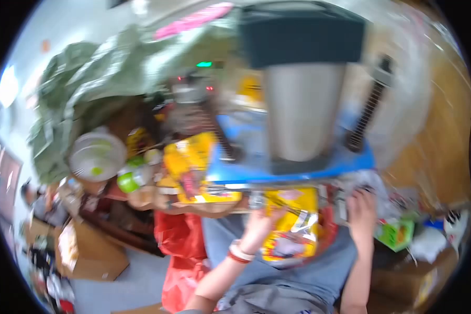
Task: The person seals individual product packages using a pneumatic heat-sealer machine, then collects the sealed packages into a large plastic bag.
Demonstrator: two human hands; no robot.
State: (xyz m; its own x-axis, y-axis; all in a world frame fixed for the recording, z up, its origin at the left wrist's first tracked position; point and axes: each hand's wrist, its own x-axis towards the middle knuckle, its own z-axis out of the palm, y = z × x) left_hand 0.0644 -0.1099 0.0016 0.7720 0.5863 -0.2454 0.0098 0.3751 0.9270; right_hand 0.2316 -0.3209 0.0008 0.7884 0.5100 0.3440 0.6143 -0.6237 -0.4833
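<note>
Head view, badly smeared by motion: biggest of all is the steel canister [303,112] with its dark lid, standing upright towards the far side of the blue desk [235,157]. Behind the desk's left edge a heap of green sheeting [83,89] fills the background, and a red bag [179,246] hangs below its near left corner. A second yellow pack [191,162] lies half over that left edge. Just under the near edge, the yellow packet [293,230] is off the desk, over the person's lap. The left hand [259,220] has its fingers closed on the packet's upper left part. By my reading, the packet is picked up and not set down anywhere. The right hand [362,206] rests at the desk's near right corner, touching pale clutter; whether it grasps anything I cannot tell through the blur.
</note>
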